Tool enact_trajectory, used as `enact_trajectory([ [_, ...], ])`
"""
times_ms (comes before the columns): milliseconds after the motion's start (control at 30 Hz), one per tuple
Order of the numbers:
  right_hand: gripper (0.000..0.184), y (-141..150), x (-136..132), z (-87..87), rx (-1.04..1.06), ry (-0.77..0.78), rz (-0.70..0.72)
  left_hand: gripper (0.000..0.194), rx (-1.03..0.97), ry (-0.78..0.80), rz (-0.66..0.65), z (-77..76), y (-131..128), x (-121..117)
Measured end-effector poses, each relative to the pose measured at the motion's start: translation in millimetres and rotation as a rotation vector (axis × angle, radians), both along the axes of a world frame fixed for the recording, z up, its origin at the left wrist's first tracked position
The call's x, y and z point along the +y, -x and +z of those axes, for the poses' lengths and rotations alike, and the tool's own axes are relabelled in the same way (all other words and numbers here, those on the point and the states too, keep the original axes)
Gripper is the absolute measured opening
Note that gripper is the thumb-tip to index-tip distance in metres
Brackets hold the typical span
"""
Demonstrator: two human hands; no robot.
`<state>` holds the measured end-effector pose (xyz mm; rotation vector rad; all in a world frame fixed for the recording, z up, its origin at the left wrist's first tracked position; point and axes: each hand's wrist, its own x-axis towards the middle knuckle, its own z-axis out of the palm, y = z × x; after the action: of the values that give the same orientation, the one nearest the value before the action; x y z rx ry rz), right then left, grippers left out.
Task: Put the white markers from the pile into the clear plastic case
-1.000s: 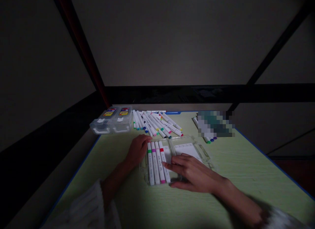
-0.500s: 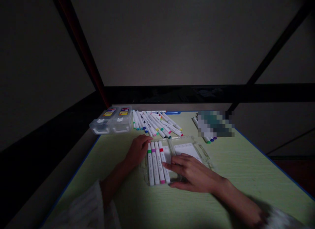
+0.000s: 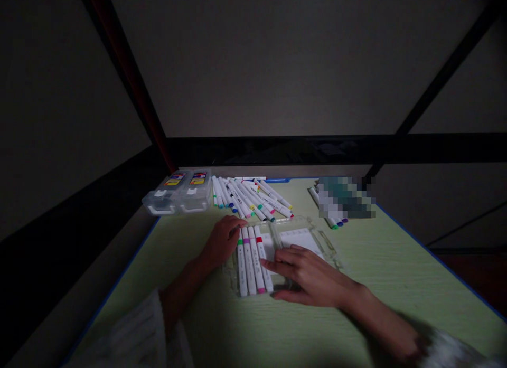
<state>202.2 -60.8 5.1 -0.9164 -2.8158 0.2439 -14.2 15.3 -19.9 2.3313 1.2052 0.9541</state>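
Unfolded clear plastic case (image 3: 273, 233): four white markers (image 3: 249, 262) in a row, unchanged.
Left hand (image 3: 224, 241): at far-left corner; grip indiscernible.
Right hand (image 3: 311, 275): unclenched, forefinger against red-banded marker (image 3: 259, 240).

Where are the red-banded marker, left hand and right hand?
Red-banded marker (image 3: 261, 250), head view: barrel, below the band.
Left hand (image 3: 222, 242), head view: back of hand.
Right hand (image 3: 309, 275), head view: back of hand.

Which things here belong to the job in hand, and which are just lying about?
Job, judging by the hands: left hand; right hand; four markers; open clear case; probably the loose markers.

Lying about, apparently: closed clear cases; pixelated item, unidentifiable.
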Motion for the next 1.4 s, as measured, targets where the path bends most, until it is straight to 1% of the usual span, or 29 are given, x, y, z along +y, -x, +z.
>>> enact_trajectory([
  [267, 0.054, 0, 0, 2.2, -0.019, 0.015, -0.007, 0.021, 0.036, -0.043, -0.004, -3.3, -1, 1],
  [533, 0.06, -2, 0, 2.0, 0.007, -0.014, 0.023, 0.019, 0.065, -0.051, -0.013, -3.7, 0, 2],
  [733, 0.056, -3, 0, 6.4, 0.016, -0.035, 0.006, 0.018, 0.081, -0.051, -0.023, -3.2, 0, 1],
  [833, 0.05, -7, 3, 6.8, 0.043, -0.083, -0.08, 0.018, 0.073, -0.049, -0.022, -2.8, 0, 1],
  [967, 0.042, -14, 12, 3.2, 0.089, -0.197, -0.33, 0.018, 0.075, -0.051, -0.029, -3.8, 0, 1],
  [1133, 0.039, -27, 27, -5.4, 0.096, -0.255, -0.53, 0.018, 0.067, -0.062, -0.025, -4.3, 0, 1],
  [1267, 0.039, -35, 39, -13.1, 0.146, -0.238, -0.624, 0.017, 0.068, -0.063, -0.034, -3.4, -1, 1],
  [1333, 0.041, -36, 45, -16.3, 0.164, -0.214, -0.644, 0.017, 0.068, -0.063, -0.033, -3.0, -1, 1],
  [1400, 0.042, -36, 50, -19.2, 0.171, -0.176, -0.634, 0.017, 0.065, -0.06, -0.028, -2.5, -1, 1],
])
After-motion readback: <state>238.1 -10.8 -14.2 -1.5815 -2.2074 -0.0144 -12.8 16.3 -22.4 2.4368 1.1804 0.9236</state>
